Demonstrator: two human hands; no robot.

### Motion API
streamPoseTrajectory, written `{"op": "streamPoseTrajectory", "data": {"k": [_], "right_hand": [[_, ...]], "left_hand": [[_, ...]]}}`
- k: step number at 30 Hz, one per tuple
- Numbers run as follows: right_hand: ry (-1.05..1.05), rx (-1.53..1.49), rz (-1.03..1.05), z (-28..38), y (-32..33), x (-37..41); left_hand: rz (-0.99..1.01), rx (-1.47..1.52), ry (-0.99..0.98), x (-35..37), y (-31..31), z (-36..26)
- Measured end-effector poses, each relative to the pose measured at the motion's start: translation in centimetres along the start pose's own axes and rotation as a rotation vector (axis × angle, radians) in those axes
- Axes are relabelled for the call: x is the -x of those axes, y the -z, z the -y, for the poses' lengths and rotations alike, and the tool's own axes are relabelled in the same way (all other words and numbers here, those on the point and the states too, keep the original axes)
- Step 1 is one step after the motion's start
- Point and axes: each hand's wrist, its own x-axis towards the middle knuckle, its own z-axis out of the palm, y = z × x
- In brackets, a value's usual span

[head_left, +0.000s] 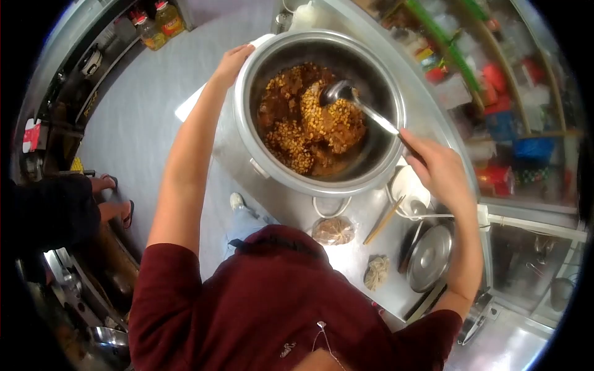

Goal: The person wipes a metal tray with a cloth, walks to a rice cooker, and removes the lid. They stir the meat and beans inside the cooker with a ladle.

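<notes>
1. The big pot point(242, 123) sits on the counter point(291, 207) and holds brown food with beans point(303, 130)
2. The ladle point(365, 111) has its scoop down in the food, and its handle leans out over the pot's right edge
3. The right hand point(436, 167) has its grip closed tight round the end of the ladle, just outside the rim
4. The left hand point(232, 62) has its grip curled over the pot's far left rim
5. The pot fills most of the counter from side to side
6. A little bag point(334, 230), chopsticks point(383, 221) and a round lid point(430, 256) lie near the right arm
7. Shelves point(495, 93) stand close on the right; the floor point(142, 117) on the left has more room, with another person's feet point(114, 198) there
</notes>
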Motion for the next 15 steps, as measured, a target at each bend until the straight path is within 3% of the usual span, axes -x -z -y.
{"op": "streamPoseTrajectory", "data": {"k": [4,7,15], "right_hand": [[0.081,-0.143,0.203,1.0,-1.6,0.7],[0.05,-0.083,0.317,2.5,-5.4,-1.4],[0.106,-0.261,0.289,1.3,-4.1,-4.6]], "left_hand": [[-0.011,-0.012,-0.013,0.1,-0.3,0.1],[-0.014,-0.009,-0.008,-0.1,-0.1,0.4],[0.0,-0.033,-0.044,0.1,-0.2,0.5]]}}
